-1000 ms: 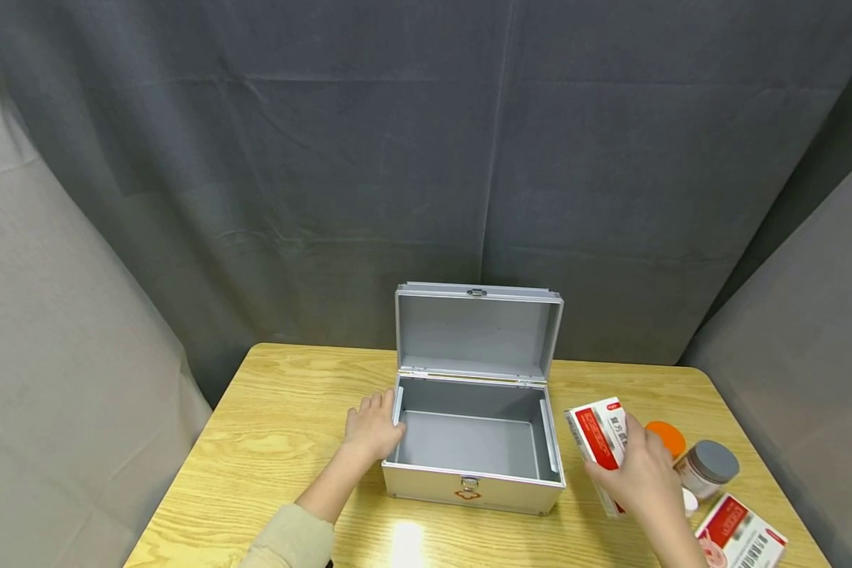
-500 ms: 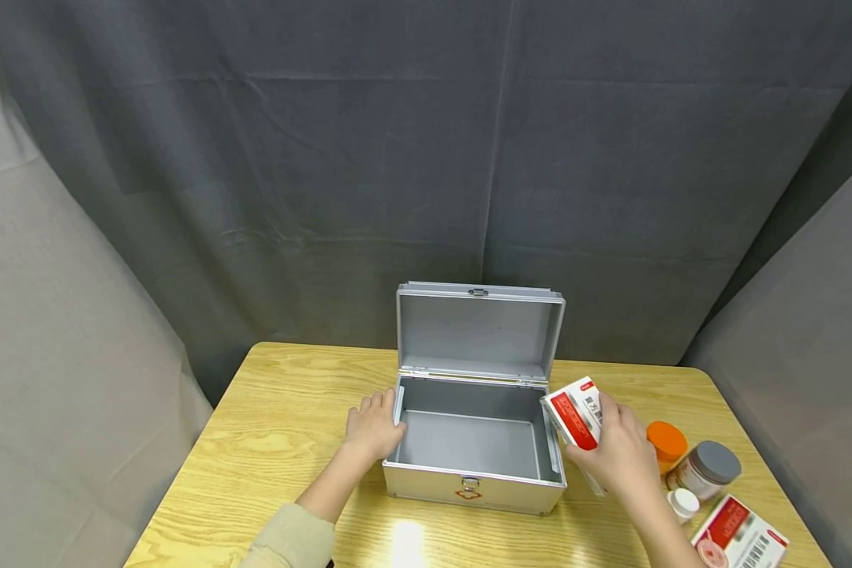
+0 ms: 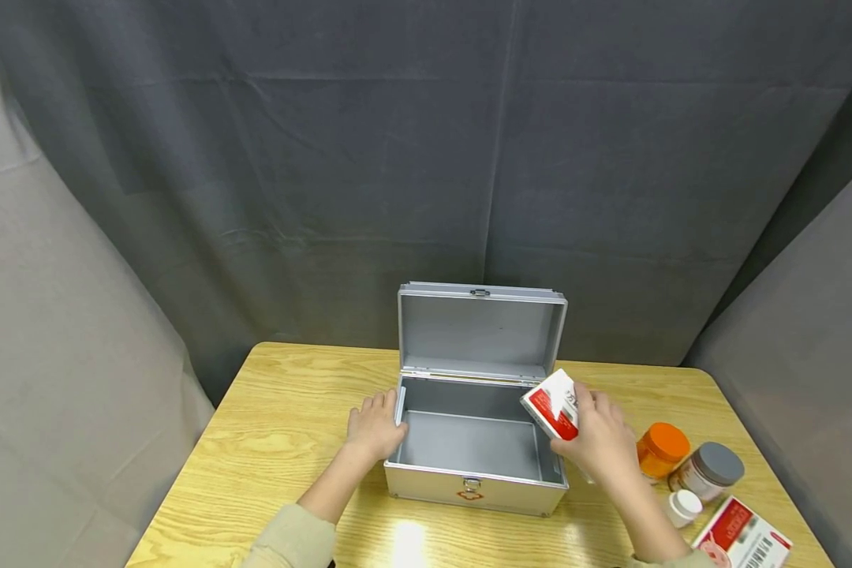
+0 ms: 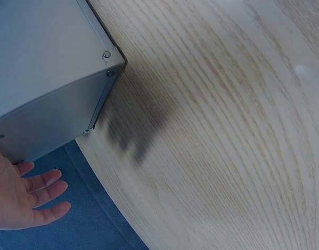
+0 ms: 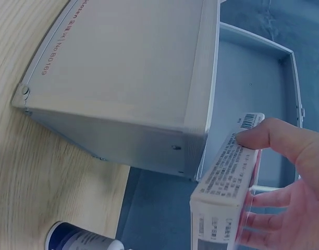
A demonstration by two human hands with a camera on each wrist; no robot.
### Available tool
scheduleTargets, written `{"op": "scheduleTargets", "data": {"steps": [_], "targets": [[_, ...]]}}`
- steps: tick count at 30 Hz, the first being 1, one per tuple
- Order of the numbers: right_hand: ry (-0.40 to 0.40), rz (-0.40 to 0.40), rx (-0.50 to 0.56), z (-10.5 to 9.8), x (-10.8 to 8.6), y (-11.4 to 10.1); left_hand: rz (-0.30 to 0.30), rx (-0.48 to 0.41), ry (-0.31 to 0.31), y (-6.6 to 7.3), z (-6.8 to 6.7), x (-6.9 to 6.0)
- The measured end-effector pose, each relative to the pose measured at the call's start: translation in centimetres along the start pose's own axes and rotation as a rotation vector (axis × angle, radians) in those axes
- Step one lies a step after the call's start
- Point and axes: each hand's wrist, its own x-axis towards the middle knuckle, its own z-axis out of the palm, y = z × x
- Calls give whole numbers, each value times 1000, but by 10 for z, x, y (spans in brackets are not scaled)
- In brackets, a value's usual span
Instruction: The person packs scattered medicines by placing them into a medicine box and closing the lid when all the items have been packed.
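A silver aluminium medicine case (image 3: 472,489) stands on the table with its lid (image 3: 479,331) raised; its inside holds nothing that I can see. My left hand (image 3: 375,426) rests at the case's left rim, and in the left wrist view its fingers (image 4: 47,195) are extended, apart from the case wall. My right hand (image 3: 599,434) grips a red-and-white medicine box (image 3: 552,406), held tilted over the case's right rim. The right wrist view shows the thumb pressing one printed side of this box (image 5: 227,174) and the fingers on the opposite side.
At the right of the wooden table (image 3: 291,442) stand an orange-capped bottle (image 3: 662,450), a grey-lidded jar (image 3: 710,469) and a small white-capped bottle (image 3: 684,506). A second red-and-white box (image 3: 745,536) lies near the front right edge. Dark grey cloth (image 3: 326,197) hangs behind.
My right hand has carried the medicine box left and away from me, from beside the case to over its right rim. The left hand has stayed at the left rim.
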Motion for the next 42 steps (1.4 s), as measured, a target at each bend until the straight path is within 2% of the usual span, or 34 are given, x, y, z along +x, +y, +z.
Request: {"op": "scheduleTargets", "data": {"steps": [11,26,31,42], "targets": [[-8,-110,-2,8,9,-10,-4,1,1,1,0,-1],[-62,-220,-20,11,25,-29,-6,4,-1,-1,1,0],[-72,-280,-38,16,30,-36,-8,1,2,-3,2,0],[-140,-366,-84,30,37,-51,-14,-2,-3,-3,1,0]]}}
